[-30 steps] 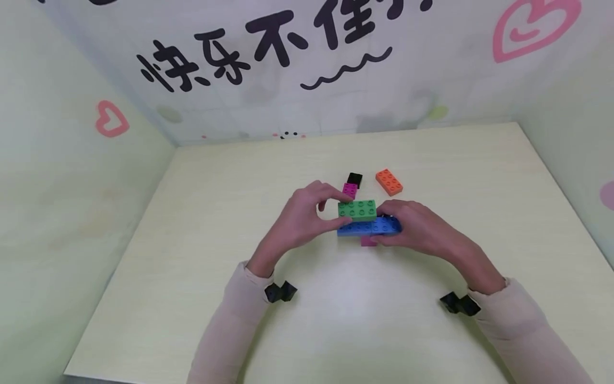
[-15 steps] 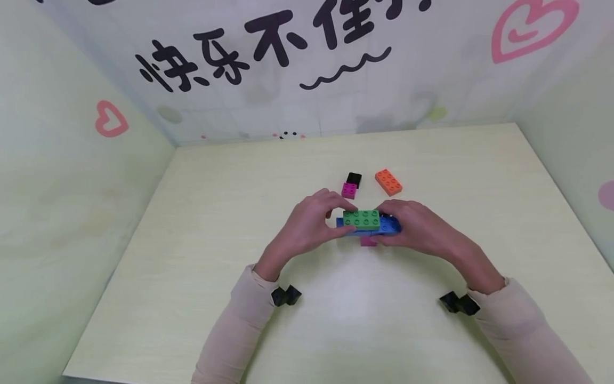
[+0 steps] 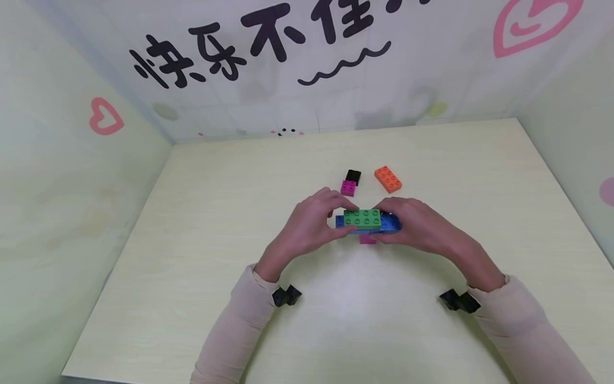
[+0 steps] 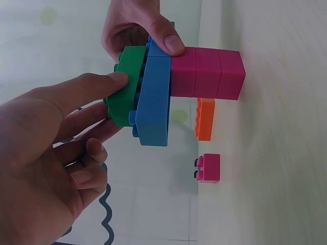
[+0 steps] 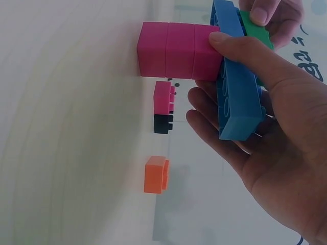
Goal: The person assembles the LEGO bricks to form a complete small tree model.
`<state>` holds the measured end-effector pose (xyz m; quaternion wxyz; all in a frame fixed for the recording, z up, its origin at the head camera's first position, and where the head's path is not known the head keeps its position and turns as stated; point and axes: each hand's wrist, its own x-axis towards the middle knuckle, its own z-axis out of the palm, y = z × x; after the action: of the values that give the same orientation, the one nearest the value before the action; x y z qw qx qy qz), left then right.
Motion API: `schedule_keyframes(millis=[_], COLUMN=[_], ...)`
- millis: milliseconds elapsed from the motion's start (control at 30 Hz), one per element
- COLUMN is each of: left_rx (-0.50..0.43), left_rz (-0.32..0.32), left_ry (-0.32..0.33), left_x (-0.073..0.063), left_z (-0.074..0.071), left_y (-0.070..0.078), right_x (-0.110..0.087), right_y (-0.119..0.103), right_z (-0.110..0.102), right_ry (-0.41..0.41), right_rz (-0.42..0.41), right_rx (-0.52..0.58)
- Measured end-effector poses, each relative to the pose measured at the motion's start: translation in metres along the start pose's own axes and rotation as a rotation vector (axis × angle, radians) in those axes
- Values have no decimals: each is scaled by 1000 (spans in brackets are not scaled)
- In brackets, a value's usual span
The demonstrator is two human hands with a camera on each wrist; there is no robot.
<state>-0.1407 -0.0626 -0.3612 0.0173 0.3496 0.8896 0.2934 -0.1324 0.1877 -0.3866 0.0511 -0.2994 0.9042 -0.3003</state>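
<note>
My left hand point(image 3: 307, 224) pinches a green toy brick point(image 3: 363, 219) between thumb and fingers, right over two end-to-end blue bricks point(image 4: 155, 109). In the left wrist view, blue studs show along the seam between green and blue. The blue bricks lie across the top of a column of three pink bricks point(image 4: 208, 73), which stands on the table. My right hand point(image 3: 424, 226) holds the right end of the blue bricks. Its thumb presses at the top pink brick in the right wrist view, and its other fingers pass behind the blue.
Behind the hands on the table point(image 3: 216, 213) lie a small pink brick point(image 3: 348, 188), a black brick point(image 3: 353, 176) touching it, and an orange brick point(image 3: 388, 178). Printed walls point(image 3: 264, 101) border the table's back and sides.
My left hand has moved slightly right and toward me, bringing the green brick down over the blue bricks. Over the last half second it has stayed there. My right hand keeps its hold.
</note>
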Motion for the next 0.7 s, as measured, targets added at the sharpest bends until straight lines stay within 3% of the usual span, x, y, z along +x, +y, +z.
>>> schedule_keyframes(millis=[267, 467, 700], left_rx=[81, 4, -51], left_rz=[3, 90, 74], left_ry=[5, 132, 141], left_x=[4, 9, 9], left_z=[4, 18, 24], left_y=[5, 7, 6], right_x=[-2, -4, -1], right_y=[3, 4, 5], right_z=[0, 1, 2], right_ry=[7, 22, 30], right_rz=[4, -22, -56], right_rx=[-9, -28, -24])
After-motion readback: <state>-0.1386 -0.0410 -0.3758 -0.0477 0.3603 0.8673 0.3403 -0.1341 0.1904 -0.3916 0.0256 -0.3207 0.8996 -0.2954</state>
